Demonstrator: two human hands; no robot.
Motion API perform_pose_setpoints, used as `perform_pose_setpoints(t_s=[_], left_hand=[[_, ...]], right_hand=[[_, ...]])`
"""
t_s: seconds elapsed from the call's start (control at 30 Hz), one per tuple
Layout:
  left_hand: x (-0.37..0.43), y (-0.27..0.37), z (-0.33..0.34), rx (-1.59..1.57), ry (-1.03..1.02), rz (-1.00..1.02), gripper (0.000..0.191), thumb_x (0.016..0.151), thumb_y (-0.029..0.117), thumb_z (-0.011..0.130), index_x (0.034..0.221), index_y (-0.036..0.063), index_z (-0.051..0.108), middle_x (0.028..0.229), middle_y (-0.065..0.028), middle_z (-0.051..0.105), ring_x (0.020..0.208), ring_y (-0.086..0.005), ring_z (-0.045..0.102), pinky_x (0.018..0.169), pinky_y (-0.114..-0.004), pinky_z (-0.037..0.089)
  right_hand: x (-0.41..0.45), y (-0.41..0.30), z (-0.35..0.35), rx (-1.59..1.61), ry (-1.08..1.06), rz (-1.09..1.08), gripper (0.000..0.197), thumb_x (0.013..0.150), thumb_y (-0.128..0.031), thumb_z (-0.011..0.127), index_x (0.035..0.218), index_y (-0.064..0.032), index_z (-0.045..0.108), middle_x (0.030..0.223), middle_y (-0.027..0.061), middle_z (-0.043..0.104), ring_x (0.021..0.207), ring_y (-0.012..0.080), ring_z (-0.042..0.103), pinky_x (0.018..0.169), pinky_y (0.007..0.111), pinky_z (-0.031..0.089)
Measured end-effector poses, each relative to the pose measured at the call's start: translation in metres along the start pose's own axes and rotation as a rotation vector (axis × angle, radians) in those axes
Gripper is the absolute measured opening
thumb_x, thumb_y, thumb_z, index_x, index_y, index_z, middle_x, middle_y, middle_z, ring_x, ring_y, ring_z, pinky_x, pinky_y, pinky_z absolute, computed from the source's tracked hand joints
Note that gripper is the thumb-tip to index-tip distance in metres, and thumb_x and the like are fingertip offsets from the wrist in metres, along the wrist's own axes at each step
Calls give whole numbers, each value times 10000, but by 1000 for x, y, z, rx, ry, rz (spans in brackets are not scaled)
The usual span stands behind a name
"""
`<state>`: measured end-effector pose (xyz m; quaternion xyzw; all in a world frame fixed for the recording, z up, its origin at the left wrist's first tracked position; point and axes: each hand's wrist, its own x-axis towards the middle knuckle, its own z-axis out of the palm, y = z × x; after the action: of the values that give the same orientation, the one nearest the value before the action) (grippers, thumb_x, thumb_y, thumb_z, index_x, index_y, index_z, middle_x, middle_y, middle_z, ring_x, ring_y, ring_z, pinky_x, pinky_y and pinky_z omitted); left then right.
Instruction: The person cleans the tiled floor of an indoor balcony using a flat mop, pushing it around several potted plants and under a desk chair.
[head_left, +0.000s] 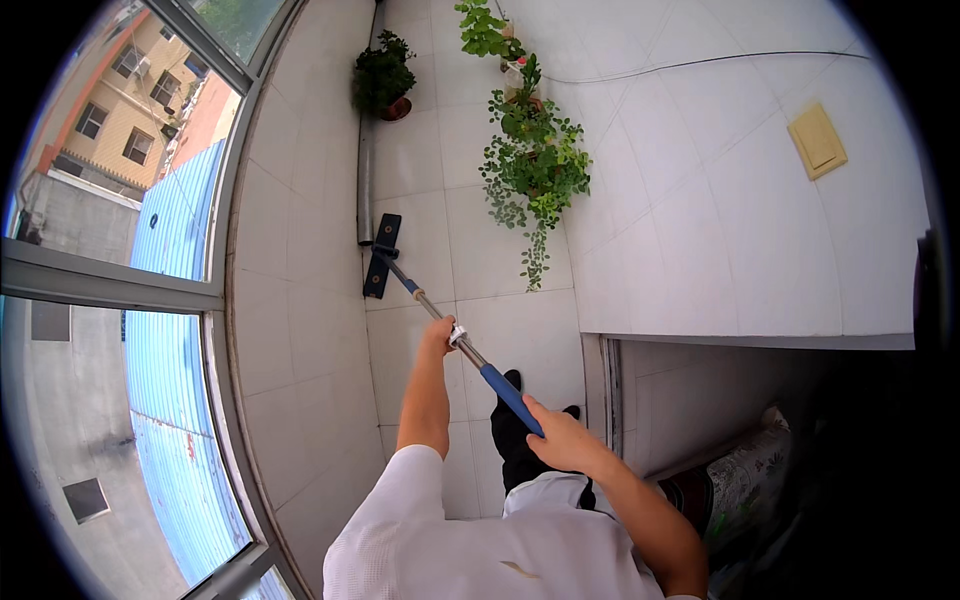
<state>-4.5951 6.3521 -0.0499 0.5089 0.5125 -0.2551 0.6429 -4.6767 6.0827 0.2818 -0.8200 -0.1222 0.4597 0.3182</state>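
Note:
Both my hands grip the long handle of a flat mop. My left hand (439, 334) is closed around its metal pole (471, 351), by a white collar partway along. Farther back, my right hand (564, 435) holds the blue grip (510, 396) near its end. The pole slants away from me to the dark, narrow mop head (382, 256), which lies on the tiled floor (420, 330) close to the left wall. Just beyond the head is the near end of a grey pipe (365, 187) running along that wall's foot.
A leafy trailing plant (536, 165) stands along the right wall, with more pots behind it. Farther off at left is a bushy potted plant (384, 75). Windows (112, 277) line the left side. A doorway frame (611, 397) opens at right, beside a patterned cloth (750, 465).

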Motion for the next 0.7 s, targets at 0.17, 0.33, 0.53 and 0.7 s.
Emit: perform_pose_setpoints(t_s=[0.17,0.33,0.53,0.7], left_hand=[[-5,-62,-7,124,-40,5,282,852,248,568,965,-9,578,799,-125,629,668,-258,643,568,-448,542],[-90,-99,71,23,-268,-101,264,918,290,558,935,28,579,783,-98,639,629,-217,634,536,-401,547],[-165,-181,144,-295,-396,-181,223,896,260,594,894,37,583,749,-67,615,617,-214,615,550,-377,528],[-200,-166,153,-363,-266,-196,168,814,128,602,702,3,602,713,-122,612,606,-244,632,518,-382,512]], right_hand=[[-56,15,18,-2,-79,36,701,865,-153,567,1469,19,255,985,293,604,890,433,617,816,455,483],[-144,42,-20,-7,-23,155,667,840,-150,600,1427,40,346,1070,285,609,883,364,642,803,364,489],[-239,13,-58,-43,-25,139,671,833,-124,622,1421,52,352,942,252,633,780,295,639,735,329,490],[-274,40,-47,69,35,123,564,846,-19,576,1395,11,448,1235,191,600,999,224,635,855,324,491]])
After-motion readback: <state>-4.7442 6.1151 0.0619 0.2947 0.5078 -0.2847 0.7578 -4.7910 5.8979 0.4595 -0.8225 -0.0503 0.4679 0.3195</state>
